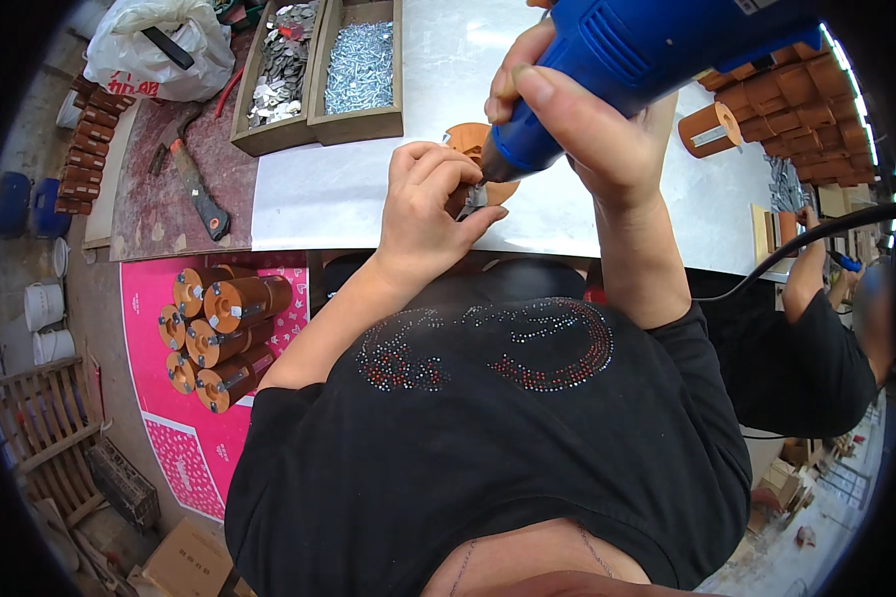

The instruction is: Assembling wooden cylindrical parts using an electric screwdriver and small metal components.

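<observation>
A blue power drill point(607, 70) is gripped in my right hand point(592, 129), its nose tilted down to the left. Its tip meets an orange-brown round piece point(498, 191) on the white table top. My left hand point(433, 199) pinches a small grey metal part point(476, 199) against that piece, right beside the drill tip. The fingers and the drill's nose hide part of the round piece and where the tip touches.
Wooden trays hold flat metal pieces point(284, 70) and screws point(360, 65). A hammer-like tool point(197, 189) and a white plastic bag point(159, 50) lie left. Finished-looking orange cylinders point(219, 328) sit on pink sheeting; more cylinders point(796, 109) stack at right. A cable point(816, 234) passes near a co-worker's arm point(806, 264).
</observation>
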Demonstrator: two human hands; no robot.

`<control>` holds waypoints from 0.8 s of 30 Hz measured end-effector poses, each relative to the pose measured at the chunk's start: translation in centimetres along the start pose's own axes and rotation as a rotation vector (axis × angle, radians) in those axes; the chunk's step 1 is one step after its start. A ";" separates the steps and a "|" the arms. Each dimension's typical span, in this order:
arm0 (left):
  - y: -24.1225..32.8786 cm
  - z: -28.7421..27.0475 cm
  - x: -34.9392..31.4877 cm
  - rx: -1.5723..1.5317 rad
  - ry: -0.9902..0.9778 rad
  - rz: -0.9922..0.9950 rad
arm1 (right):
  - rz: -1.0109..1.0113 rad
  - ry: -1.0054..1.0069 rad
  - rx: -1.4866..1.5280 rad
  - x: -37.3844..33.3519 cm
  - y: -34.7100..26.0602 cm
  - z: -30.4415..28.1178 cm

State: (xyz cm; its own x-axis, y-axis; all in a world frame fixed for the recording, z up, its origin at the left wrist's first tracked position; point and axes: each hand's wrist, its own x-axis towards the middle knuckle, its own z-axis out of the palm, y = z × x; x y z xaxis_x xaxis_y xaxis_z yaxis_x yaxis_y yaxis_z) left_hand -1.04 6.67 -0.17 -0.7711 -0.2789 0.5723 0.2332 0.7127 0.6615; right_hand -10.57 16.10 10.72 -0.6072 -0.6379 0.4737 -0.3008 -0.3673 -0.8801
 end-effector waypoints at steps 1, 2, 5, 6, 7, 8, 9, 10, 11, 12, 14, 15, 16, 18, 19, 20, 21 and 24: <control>-0.1 0.1 0.0 -0.006 0.006 0.003 | 0.060 0.041 0.061 -0.1 0.2 0.0; -0.2 0.2 0.1 -0.013 0.011 0.006 | 0.062 0.042 0.061 -0.1 0.2 0.0; -0.2 0.0 0.2 0.009 0.011 0.038 | 0.036 0.060 0.038 -0.1 -0.1 0.2; -0.2 0.0 0.2 0.010 0.011 0.038 | 0.085 0.042 0.053 -0.2 -0.2 0.1; -0.3 0.1 0.2 0.010 0.013 0.044 | 0.135 0.025 0.068 -0.2 -0.2 0.0; -0.3 0.2 0.2 0.011 0.016 0.052 | 0.136 0.026 0.068 -0.2 -0.1 -0.1; -0.4 0.3 0.3 0.011 0.015 0.052 | 0.071 -0.009 0.008 -0.1 0.0 -0.2; -0.4 0.4 0.3 0.014 0.012 0.052 | 0.008 -0.043 -0.051 -0.1 0.1 -0.2; -0.4 0.4 0.3 0.018 0.009 0.052 | 0.008 -0.043 -0.051 -0.1 0.1 -0.2; -0.4 0.5 0.2 0.018 0.009 0.052 | -0.029 -0.075 -0.108 0.0 0.1 -0.2; -0.5 0.5 0.1 0.015 -0.002 0.046 | -0.066 -0.107 -0.164 0.0 0.2 -0.1; -0.5 0.6 0.1 0.016 -0.002 0.046 | -0.042 -0.077 -0.115 0.2 0.3 -0.1; -0.5 0.6 0.1 0.008 0.000 0.043 | -0.019 -0.044 -0.067 0.2 0.4 0.0; -0.4 0.5 0.1 0.000 0.000 0.042 | 0.008 -0.040 -0.027 0.4 0.0 0.1; -0.4 0.5 0.0 -0.007 0.004 0.045 | 0.037 -0.041 0.013 0.5 -0.1 0.1; -0.4 0.5 0.0 -0.015 0.009 0.049 | 0.036 -0.041 0.015 0.4 -0.1 0.1; -0.3 0.5 -0.1 -0.013 0.009 0.050 | 0.073 -0.075 -0.003 0.4 -0.1 -0.1; -0.1 0.6 0.1 -0.003 0.030 0.075 | -0.018 -0.139 -0.052 0.5 0.3 -0.7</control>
State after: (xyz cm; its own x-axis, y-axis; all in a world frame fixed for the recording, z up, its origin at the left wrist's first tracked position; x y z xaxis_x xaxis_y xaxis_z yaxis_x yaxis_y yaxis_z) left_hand -1.56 6.96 -0.48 -0.7336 -0.2437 0.6344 0.2914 0.7305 0.6176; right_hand -11.48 16.14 10.64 -0.4948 -0.7205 0.4857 -0.3502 -0.3462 -0.8703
